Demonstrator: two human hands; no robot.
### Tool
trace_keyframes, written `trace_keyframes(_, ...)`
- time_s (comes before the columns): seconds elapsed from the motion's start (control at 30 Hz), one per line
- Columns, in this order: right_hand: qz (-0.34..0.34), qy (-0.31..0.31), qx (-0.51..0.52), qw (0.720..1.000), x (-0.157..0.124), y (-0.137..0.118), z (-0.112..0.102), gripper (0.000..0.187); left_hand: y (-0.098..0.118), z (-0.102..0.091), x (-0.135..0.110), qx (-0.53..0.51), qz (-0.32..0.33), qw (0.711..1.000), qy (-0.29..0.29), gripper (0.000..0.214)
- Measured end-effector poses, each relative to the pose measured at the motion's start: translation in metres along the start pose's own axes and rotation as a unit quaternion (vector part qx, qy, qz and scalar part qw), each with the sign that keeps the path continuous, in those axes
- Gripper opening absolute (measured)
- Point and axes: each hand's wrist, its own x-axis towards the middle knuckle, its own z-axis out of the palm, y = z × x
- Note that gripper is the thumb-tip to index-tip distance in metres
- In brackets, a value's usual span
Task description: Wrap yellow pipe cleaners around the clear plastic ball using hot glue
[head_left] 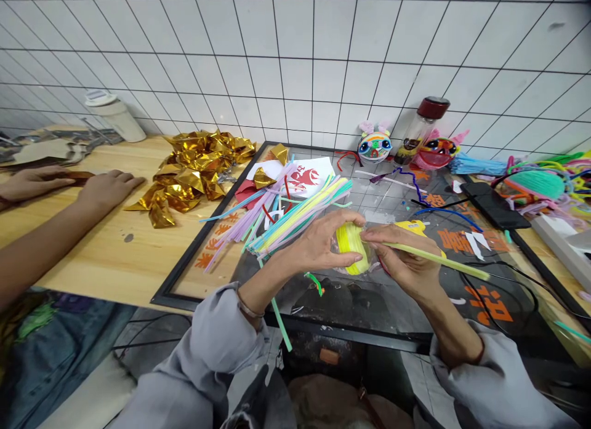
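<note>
Between thumb and fingers, my left hand (318, 241) grips a rounded craft piece covered in yellow pipe cleaner (352, 249). My right hand (409, 256) pinches a long pale-yellow pipe cleaner (443, 261); one end meets the craft piece and the other sticks out to the right. Part of the piece's underside looks clear, but my fingers hide much of it. Left of my hands lies a bundle of pastel pipe cleaners (302, 216). A yellow item (412, 228) shows behind my right hand.
Two decorated animal-face crafts (375, 147) stand by the wall near a brown-lidded bottle (422, 130). A phone (496, 205) and cables lie right. Gold folded foil (194, 170) is heaped left, beside another person's hands (104, 189). The framed dark tabletop (295, 306) has a front edge near me.
</note>
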Motion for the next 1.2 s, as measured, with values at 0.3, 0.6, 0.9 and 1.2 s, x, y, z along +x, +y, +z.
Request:
trace_keyframes(0.3,0.024,0.011,-0.007,1.000,-0.0008,-0.0004,0.0008,0.019,-0.0030,0.0007,0.0001,-0.001,-0.005,1.000,0.002,0.047)
trace_keyframes(0.6,0.066,0.001,-0.033,0.997,-0.0022,-0.0010,-0.0005,0.013,-0.0090,-0.0001,0.0027,-0.019,0.049,0.999,0.006,0.032)
trace_keyframes(0.9,0.080,0.005,-0.025,0.996,-0.0008,-0.0021,0.0009,0.010,-0.0059,-0.0017,0.0013,-0.021,-0.002,1.000,0.003,0.043)
trace_keyframes(1.2,0.080,0.036,0.007,0.996,-0.0024,0.0017,0.0031,0.009,-0.0019,-0.0022,0.0005,-0.033,-0.028,0.999,0.001,0.062)
